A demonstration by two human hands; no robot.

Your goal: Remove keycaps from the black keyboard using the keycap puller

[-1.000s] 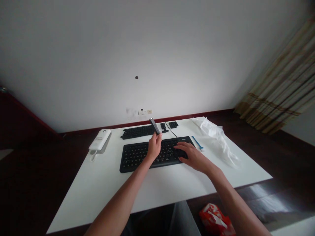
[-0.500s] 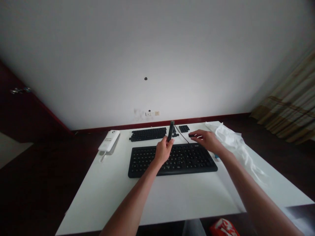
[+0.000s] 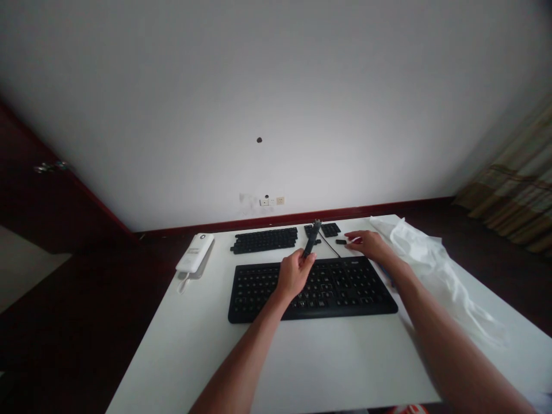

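My left hand (image 3: 294, 273) hovers over the middle of a black keyboard (image 3: 340, 287) and grips a slim dark tool (image 3: 311, 238) that points up and away. My right hand (image 3: 371, 244) reaches past the keyboard's far right corner, fingers stretched flat toward a small black keycap (image 3: 340, 241) on the white table (image 3: 302, 362). Whether the fingertips touch the keycap is unclear. Rows of removed black keycaps (image 3: 265, 239) lie behind the keyboard, with smaller groups (image 3: 330, 229) near the tool's tip.
A white handset-like device (image 3: 195, 253) lies at the table's far left. A crumpled white plastic sheet (image 3: 431, 264) covers the right side. The keyboard's cable (image 3: 328, 244) runs toward the back. A wall with a socket (image 3: 272, 201) stands behind.
My right hand left the keyboard's right end and reached to the table behind it. My left hand tilted the tool from leaning left to leaning right. The view shifted left.
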